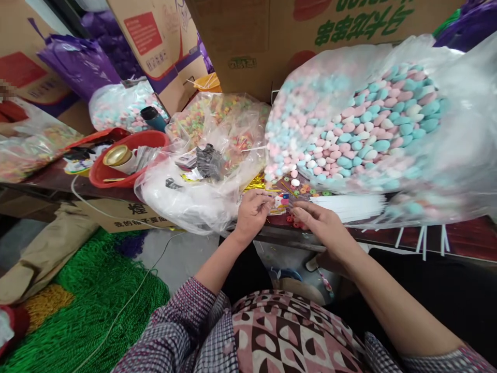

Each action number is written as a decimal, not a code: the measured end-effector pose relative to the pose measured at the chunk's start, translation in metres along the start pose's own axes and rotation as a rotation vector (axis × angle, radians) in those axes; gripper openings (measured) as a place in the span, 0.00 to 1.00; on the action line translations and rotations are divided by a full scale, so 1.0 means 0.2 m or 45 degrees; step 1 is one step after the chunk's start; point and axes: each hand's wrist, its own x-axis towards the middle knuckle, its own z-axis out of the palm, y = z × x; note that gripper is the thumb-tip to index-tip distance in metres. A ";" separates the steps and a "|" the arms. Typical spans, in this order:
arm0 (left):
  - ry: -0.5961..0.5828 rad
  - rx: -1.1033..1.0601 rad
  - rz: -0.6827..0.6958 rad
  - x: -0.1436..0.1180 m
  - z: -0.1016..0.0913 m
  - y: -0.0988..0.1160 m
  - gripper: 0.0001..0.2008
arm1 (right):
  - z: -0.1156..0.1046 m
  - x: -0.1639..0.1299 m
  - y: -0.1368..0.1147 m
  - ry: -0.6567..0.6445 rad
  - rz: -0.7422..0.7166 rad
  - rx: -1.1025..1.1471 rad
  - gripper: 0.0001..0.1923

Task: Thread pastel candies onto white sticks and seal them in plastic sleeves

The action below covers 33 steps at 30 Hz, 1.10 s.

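Observation:
My left hand point(252, 210) pinches the edge of a small printed clear packet point(279, 203) at the table's front edge. My right hand point(316, 220) rests just right of the packet, fingers curled down over small coloured ring candies point(301, 192); whether it grips anything I cannot tell. Behind the hands a big clear bag of pink, blue and white candies point(361, 129) lies open. A bundle of white sticks point(349, 204) lies to the right of my right hand.
A clear bag of mixed coloured rings point(217, 124) and a white plastic bag point(186, 199) sit left of the hands. A red basin point(130, 140) holds a gold-lidded jar point(116, 155). Cardboard boxes point(248, 41) stand behind. Green netting point(93, 300) covers the floor.

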 end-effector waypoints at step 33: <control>-0.570 -1.408 -1.322 0.01 0.14 0.36 0.19 | -0.23 -0.22 0.18 0.514 0.103 0.623 0.14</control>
